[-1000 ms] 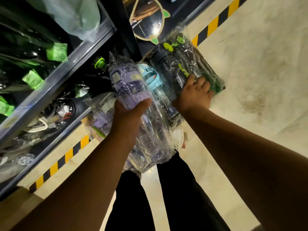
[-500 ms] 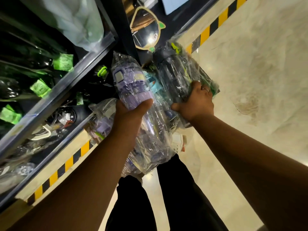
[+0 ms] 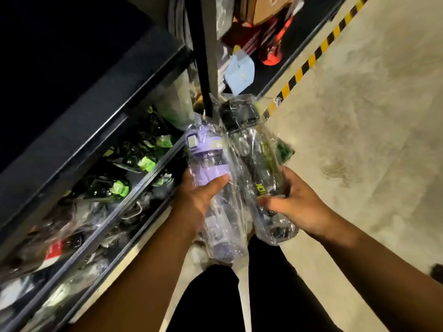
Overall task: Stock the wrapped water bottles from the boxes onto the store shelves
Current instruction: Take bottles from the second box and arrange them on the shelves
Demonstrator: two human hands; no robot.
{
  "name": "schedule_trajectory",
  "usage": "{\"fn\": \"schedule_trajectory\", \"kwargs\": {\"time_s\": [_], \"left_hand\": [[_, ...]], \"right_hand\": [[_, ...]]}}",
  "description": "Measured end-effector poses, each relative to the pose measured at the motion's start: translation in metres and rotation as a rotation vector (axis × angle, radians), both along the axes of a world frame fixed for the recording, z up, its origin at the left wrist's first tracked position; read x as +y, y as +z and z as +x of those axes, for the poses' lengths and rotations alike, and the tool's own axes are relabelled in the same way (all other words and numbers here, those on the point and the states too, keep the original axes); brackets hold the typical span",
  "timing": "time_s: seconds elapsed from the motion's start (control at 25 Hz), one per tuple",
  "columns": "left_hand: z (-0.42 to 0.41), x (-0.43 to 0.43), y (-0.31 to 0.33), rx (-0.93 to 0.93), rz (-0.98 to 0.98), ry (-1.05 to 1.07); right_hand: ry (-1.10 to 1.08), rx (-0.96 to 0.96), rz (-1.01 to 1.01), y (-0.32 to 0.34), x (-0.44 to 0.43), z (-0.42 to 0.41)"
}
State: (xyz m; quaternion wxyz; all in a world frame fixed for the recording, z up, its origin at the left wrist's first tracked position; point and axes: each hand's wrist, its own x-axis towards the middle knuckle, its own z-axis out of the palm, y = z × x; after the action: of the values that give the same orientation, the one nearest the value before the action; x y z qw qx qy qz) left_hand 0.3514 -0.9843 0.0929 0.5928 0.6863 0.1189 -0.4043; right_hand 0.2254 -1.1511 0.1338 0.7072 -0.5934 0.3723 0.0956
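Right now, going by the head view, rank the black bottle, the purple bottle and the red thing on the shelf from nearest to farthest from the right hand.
1. Black bottle: held in the right hand.
2. Purple bottle: just to its left, held in the left hand.
3. Red thing: far ahead, at the top of the view.

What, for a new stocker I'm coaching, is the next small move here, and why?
Probably carry the purple bottle left onto the shelf: the left hand grips it, the right hand grips the black bottle, and the shelf lies just left.
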Motion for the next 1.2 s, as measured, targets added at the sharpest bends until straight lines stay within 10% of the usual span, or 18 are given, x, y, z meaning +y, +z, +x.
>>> {"fn": "schedule_trajectory", "kwargs": {"time_s": [0.44,1.2], "left_hand": [[-0.120,0.160,0.212,-0.149,-0.164,0.214],[-0.347,0.416,0.345,-0.471,-0.126,0.546]], "right_hand": [[0.226,-0.256,0.115,0.186,0.147,-0.092],[0.820,-0.423,0.142,0.294,0.371,-0.190]]}}
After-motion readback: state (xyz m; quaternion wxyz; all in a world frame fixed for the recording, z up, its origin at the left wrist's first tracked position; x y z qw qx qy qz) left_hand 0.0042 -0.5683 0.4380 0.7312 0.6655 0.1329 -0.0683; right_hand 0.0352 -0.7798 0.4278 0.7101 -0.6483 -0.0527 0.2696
